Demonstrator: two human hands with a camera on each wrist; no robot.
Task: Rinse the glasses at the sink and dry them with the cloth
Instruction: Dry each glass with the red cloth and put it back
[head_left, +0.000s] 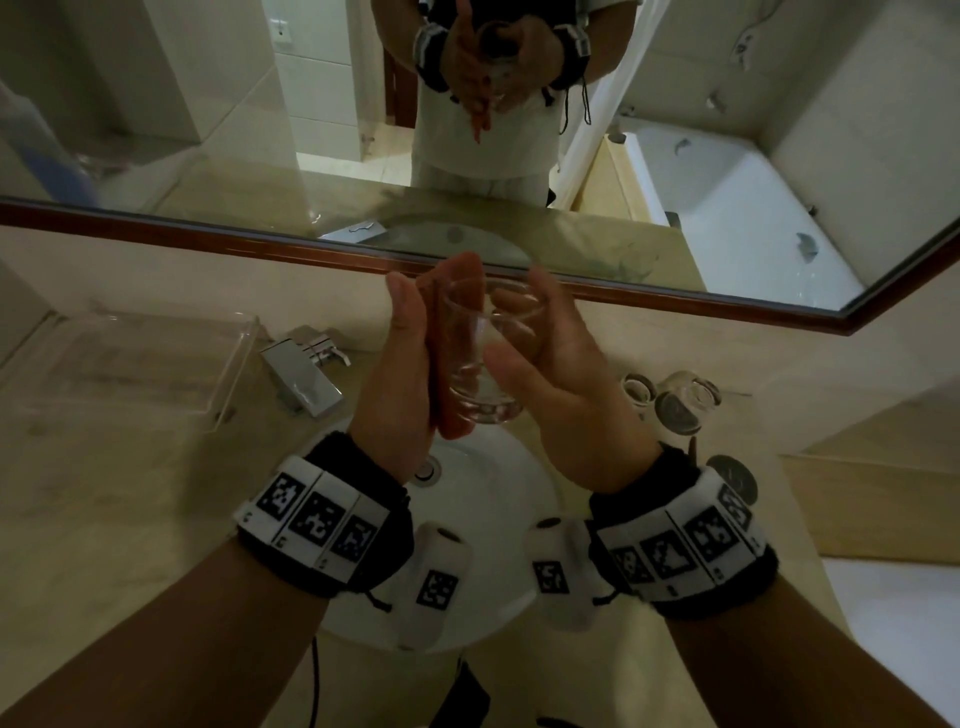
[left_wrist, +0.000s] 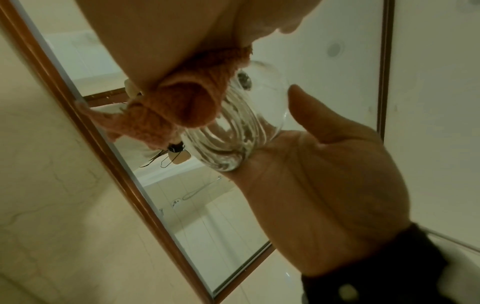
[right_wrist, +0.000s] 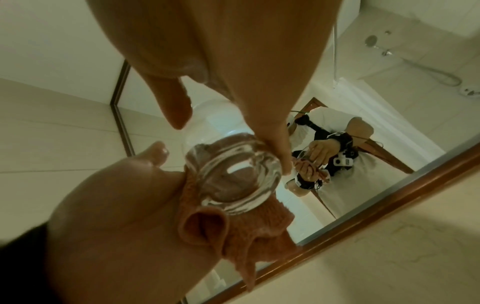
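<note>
While right fingers (head_left: 563, 325) wrap glass (head_left: 480, 364), straight left fingers (head_left: 405, 322) press cloth (right_wrist: 259, 226); wrist views alone show folds.

A clear, thick-based glass (head_left: 485, 353) is held roughly upright above the white sink (head_left: 498, 499), an orange knitted cloth (head_left: 451, 421) pressed against its left side. More clear glasses (head_left: 680, 402) sit right of the sink.

I can't read any words or numbers here. My wrist bands (head_left: 317, 512) only show black-and-white square patterns.
</note>
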